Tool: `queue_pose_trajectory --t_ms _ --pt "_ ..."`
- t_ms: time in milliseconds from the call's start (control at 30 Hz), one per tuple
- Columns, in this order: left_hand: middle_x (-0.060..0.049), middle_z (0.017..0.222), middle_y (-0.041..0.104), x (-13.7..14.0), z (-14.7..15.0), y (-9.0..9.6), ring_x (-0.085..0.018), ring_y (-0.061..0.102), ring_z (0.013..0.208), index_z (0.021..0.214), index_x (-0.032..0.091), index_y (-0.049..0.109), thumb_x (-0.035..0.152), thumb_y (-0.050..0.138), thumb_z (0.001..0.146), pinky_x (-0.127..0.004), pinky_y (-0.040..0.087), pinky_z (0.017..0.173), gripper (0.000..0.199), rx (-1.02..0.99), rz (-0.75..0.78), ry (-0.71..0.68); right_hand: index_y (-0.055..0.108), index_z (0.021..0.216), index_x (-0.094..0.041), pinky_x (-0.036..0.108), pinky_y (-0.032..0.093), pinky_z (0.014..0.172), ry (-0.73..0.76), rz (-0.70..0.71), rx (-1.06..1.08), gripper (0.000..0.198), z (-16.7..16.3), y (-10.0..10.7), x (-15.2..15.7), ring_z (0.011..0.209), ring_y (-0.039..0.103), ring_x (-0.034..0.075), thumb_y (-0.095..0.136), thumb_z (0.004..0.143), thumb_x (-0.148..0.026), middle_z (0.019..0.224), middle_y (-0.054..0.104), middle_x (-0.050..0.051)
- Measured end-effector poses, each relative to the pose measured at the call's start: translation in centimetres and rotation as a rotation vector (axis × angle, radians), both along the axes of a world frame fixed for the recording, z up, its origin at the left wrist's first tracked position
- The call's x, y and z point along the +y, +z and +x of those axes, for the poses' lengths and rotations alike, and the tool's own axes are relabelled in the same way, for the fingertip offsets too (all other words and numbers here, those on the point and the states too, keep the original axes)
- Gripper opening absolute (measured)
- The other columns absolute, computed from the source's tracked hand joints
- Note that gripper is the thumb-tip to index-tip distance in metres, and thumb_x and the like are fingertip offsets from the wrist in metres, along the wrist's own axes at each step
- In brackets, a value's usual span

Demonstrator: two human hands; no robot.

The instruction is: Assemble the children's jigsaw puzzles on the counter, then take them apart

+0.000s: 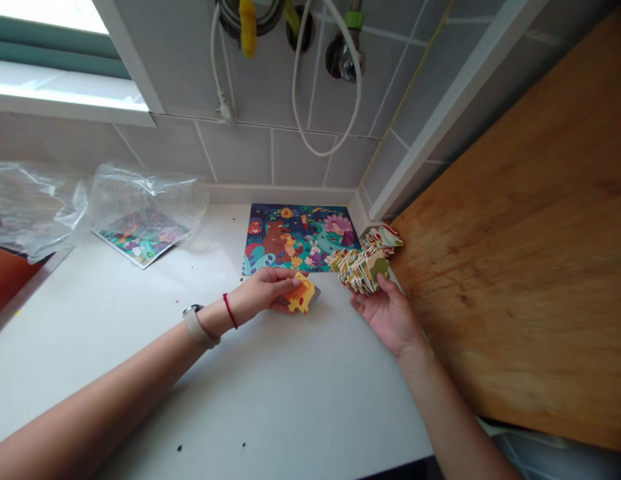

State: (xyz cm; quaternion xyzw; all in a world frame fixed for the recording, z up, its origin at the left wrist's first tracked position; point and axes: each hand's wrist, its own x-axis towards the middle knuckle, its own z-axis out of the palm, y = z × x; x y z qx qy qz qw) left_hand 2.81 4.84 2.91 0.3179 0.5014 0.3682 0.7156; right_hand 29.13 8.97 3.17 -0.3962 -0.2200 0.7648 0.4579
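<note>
My left hand (270,291) pinches a yellow and orange puzzle piece (302,293) just above the white tabletop, with a grey edge showing behind it. On the right, my right hand (390,313) has its thumb on a stack of puzzle pieces (363,270) with green and brown prints, its fingers curled at the near side. More pieces in red and green (383,239) lie behind that stack, against the wooden board. Beyond both hands lies an assembled-looking picture puzzle (297,240) of forest animals. The stack overlaps its right corner.
A printed picture sheet (143,240) lies at the left, partly under clear plastic bags (145,187). A wooden board (530,233) stands along the right side. A white cable (357,100) and pipe fittings (347,57) hang on the tiled wall. Small dark bits dot the white tabletop (270,387).
</note>
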Motion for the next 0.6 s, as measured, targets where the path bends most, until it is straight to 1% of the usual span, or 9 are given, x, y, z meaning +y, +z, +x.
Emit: queue_pose_trajectory --t_ms 67,133,167,233,300,367,433,533,600 --pt "-0.010 0.102 0.078 -0.6 1.4 -0.2 -0.019 0.075 0.079 0.123 0.017 0.072 0.035 0.081 0.078 -0.027 0.062 0.064 0.049 0.061 0.049 -0.122 0.070 0.106 -0.024 0.029 0.059 0.070 -0.017 -0.015 0.004 0.031 -0.1 -0.1 0.1 0.092 0.074 0.021 0.082 0.077 -0.030 0.101 0.079 0.003" --pt "-0.008 0.100 0.078 -1.2 3.6 -0.4 -0.019 0.075 0.079 0.136 0.019 0.064 0.030 0.077 0.080 -0.029 0.061 0.067 0.059 0.133 0.130 -0.251 0.070 0.103 -0.023 0.029 0.058 0.071 -0.040 -0.024 0.009 0.029 -0.1 -0.3 0.2 0.089 0.073 0.020 0.082 0.077 -0.029 0.098 0.078 0.002" --pt "-0.008 0.101 0.078 -1.6 5.0 -0.5 -0.020 0.074 0.080 0.138 0.020 0.064 0.027 0.074 0.081 -0.031 0.061 0.068 0.059 0.189 0.198 -0.315 0.070 0.101 -0.023 0.029 0.058 0.071 -0.054 -0.025 0.012 0.027 0.0 -0.4 0.3 0.087 0.072 0.019 0.082 0.076 -0.028 0.096 0.078 0.002" --pt "-0.007 0.112 0.077 -2.2 7.9 -0.6 -0.022 0.073 0.090 0.134 0.022 0.067 0.019 0.074 0.077 -0.034 0.060 0.081 0.057 0.361 0.397 -0.416 0.070 0.095 -0.024 0.028 0.057 0.071 -0.085 -0.022 0.026 0.023 0.1 -0.4 0.4 0.085 0.071 0.018 0.082 0.076 -0.029 0.092 0.077 0.000" --pt "-0.007 0.118 0.075 -2.7 10.7 -0.7 -0.024 0.072 0.099 0.132 0.022 0.068 0.013 0.073 0.074 -0.035 0.056 0.092 0.060 0.507 0.558 -0.493 0.070 0.095 -0.025 0.027 0.057 0.071 -0.116 -0.016 0.049 0.023 0.3 -0.4 0.6 0.086 0.070 0.017 0.082 0.076 -0.029 0.092 0.076 -0.001" --pt "-0.006 0.118 0.075 -3.0 13.1 -0.7 -0.024 0.071 0.103 0.129 0.022 0.068 0.011 0.071 0.075 -0.034 0.054 0.096 0.056 0.581 0.657 -0.532 0.069 0.092 -0.025 0.027 0.057 0.071 -0.135 -0.020 0.066 0.022 0.5 -0.4 0.8 0.084 0.069 0.016 0.082 0.075 -0.028 0.088 0.075 -0.002" --pt "-0.006 0.113 0.075 -3.4 14.6 -0.9 -0.023 0.070 0.100 0.125 0.023 0.068 0.011 0.067 0.078 -0.033 0.054 0.094 0.049 0.632 0.724 -0.549 0.068 0.091 -0.025 0.026 0.056 0.071 -0.132 -0.023 0.072 0.022 0.7 -0.3 1.0 0.082 0.068 0.016 0.083 0.075 -0.029 0.087 0.075 -0.002" --pt "-0.007 0.108 0.072 -4.1 15.6 -1.1 -0.023 0.068 0.099 0.124 0.024 0.068 0.011 0.063 0.082 -0.034 0.054 0.092 0.045 0.763 0.821 -0.539 0.067 0.092 -0.025 0.026 0.055 0.072 -0.116 -0.003 0.089 0.025 1.1 -0.1 1.1 0.082 0.068 0.015 0.084 0.074 -0.030 0.089 0.074 -0.002" --pt "-0.010 0.115 0.067 -4.7 15.8 -1.2 -0.025 0.065 0.102 0.121 0.023 0.071 0.014 0.066 0.083 -0.037 0.054 0.094 0.040 0.853 0.859 -0.519 0.068 0.093 -0.025 0.026 0.055 0.073 -0.113 0.016 0.109 0.026 1.2 0.0 1.0 0.084 0.069 0.016 0.084 0.074 -0.031 0.089 0.074 -0.002"
